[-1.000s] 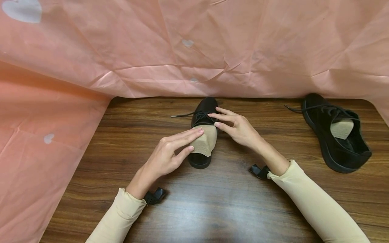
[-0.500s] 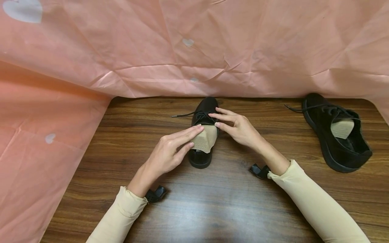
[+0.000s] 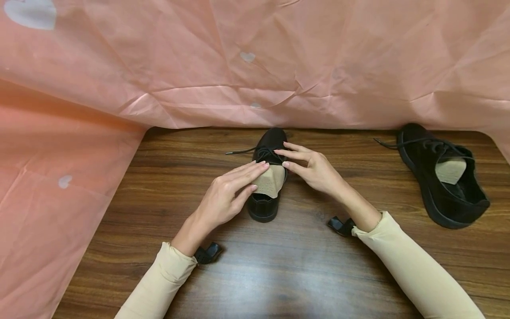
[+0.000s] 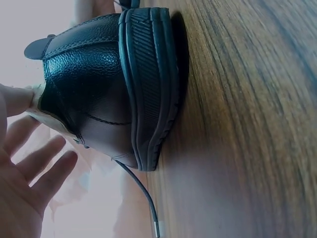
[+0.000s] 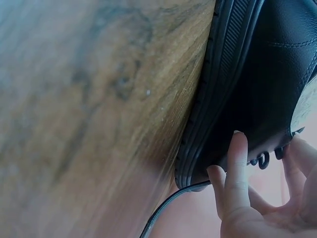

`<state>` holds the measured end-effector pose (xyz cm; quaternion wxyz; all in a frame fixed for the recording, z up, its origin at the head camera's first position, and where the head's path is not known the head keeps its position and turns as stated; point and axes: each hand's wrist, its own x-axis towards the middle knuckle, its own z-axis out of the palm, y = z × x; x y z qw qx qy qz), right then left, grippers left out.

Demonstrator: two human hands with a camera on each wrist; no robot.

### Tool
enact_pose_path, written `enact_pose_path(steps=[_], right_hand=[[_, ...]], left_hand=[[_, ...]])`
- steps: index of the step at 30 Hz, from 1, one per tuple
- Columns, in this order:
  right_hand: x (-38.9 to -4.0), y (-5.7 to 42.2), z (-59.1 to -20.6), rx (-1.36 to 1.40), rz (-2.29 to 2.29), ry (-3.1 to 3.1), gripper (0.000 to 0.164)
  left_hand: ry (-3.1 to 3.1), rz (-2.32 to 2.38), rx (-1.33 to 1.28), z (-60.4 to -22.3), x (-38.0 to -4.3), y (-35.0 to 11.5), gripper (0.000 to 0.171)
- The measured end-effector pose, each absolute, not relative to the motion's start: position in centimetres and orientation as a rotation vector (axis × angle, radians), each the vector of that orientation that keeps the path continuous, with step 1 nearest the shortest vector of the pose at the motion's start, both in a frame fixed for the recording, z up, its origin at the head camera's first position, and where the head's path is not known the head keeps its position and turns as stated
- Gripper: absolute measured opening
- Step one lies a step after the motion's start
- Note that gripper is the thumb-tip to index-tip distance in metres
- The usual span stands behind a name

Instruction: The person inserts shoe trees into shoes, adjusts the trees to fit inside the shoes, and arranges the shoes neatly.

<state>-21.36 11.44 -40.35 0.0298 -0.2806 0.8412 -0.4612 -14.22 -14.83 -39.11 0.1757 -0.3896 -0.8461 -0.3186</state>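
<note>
A black lace-up shoe (image 3: pixel 270 138) stands on the wooden table, toe pointing away. A beige moulded shoe insert (image 3: pixel 270 182) sits in its opening, the front part hidden inside. My left hand (image 3: pixel 223 195) holds the insert from the left, thumb and fingertips on it. In the left wrist view, the thumb (image 4: pixel 17 100) is at the insert's edge above the shoe's collar. My right hand (image 3: pixel 314 170) holds the shoe at the lace area, fingertips on its side and thumb by the opening. The right wrist view shows these fingers (image 5: pixel 237 173) against the black upper.
To the right lies a second black shoe (image 3: pixel 432 177) with a similar beige insert (image 3: pixel 451 171) inside. A loose lace (image 3: pixel 239 152) stretches left from the first shoe. Pink cloth (image 3: pixel 255 79) with pale hearts hangs along the back and left of the table (image 3: pixel 279 274).
My left hand has moved slightly forward and the insert has slid toward the toe, showing more of the shoe's heel. The right hand stays in place.
</note>
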Motion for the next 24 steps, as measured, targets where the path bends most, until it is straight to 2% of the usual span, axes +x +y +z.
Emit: enact_pose_path(steps=[24], right_hand=[[-21.42,11.29,-40.47,-0.818,-1.522,2.496,0.036]], left_hand=[[-2.468,-0.865,-0.998,-39.83,-14.86,-14.43,0.049]])
